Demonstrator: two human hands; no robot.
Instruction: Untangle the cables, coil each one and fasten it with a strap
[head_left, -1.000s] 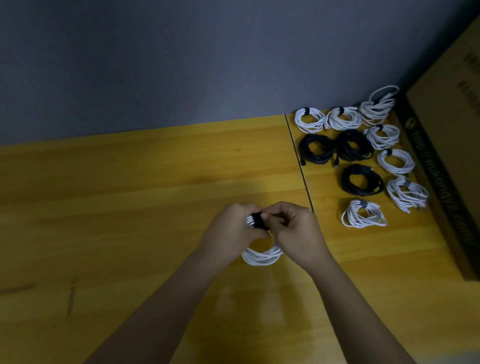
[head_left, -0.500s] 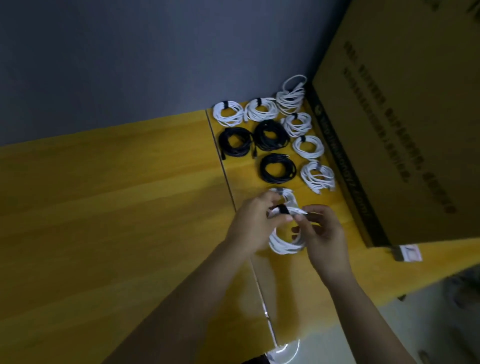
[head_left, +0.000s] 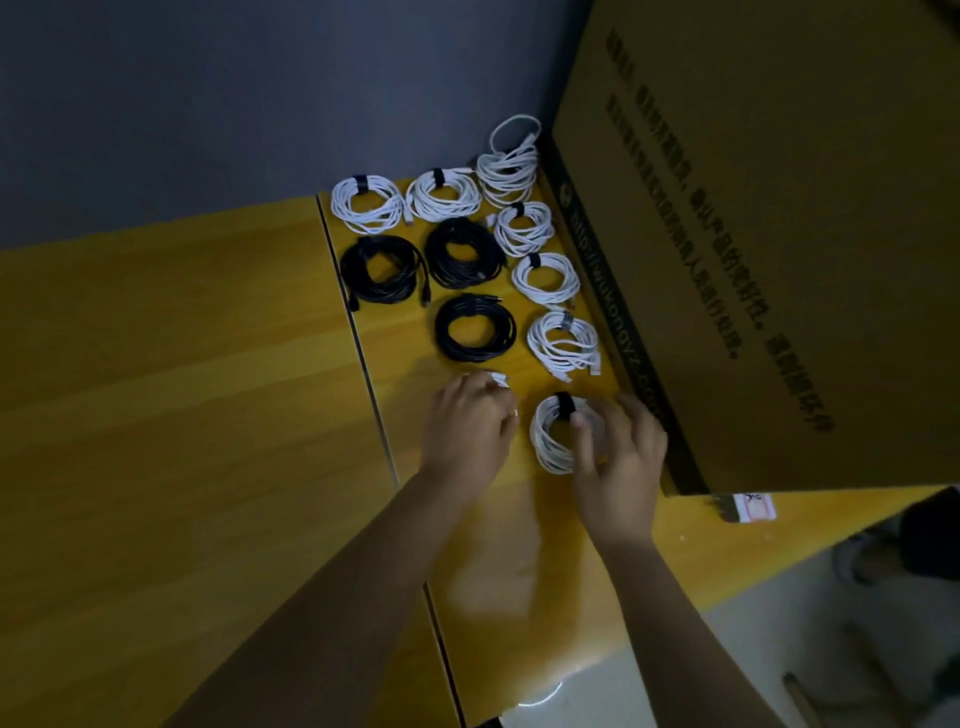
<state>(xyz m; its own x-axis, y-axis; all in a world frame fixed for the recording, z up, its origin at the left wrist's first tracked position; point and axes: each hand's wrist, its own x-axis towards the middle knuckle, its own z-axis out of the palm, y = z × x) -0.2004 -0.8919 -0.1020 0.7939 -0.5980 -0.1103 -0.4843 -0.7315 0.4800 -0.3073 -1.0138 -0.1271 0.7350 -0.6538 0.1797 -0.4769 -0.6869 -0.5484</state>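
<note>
**A:** Hands first: your right hand (head_left: 618, 457) has its fingers spread loosely over the white coil (head_left: 553, 439), touching its right side. Whether it is gripping or only resting on it, can't tell; the fingers are blurred. Your left hand (head_left: 470, 434) sits just beside it, fingers curled down over another white bundle (head_left: 496, 378), mostly hidden. Pinch or touch: can't tell.

**B:** Where's the coil exactly?

**A:** Flat on the tabletop (head_left: 182, 415), near end of the right column, just beside the cardboard box (head_left: 753, 260). Black strap (head_left: 562, 405) is wrapped across its far side.

**B:** So which step?

**A:** Looks like placement of a finished coil. Strap appears closed, loops tight. My read: you let go, check it sits in line with the white coil above (head_left: 563, 345), then go for the next cable. No loose tangled cable in view, so you'd have to look elsewhere for it.

**B:** Materials?

**A:** Thin round white cable, smooth jacket, many turns, ring shape with open centre. Strap looks like matte fabric tape. Three black coils (head_left: 475, 327) are thicker and bulkier. The far white coil (head_left: 511, 166) has a loop sticking up and shows no strap I can see. Tabletop is glossy yellow wood grain with a seam (head_left: 363, 353) between two panels. Box is plain corrugated card with dark print.
</note>
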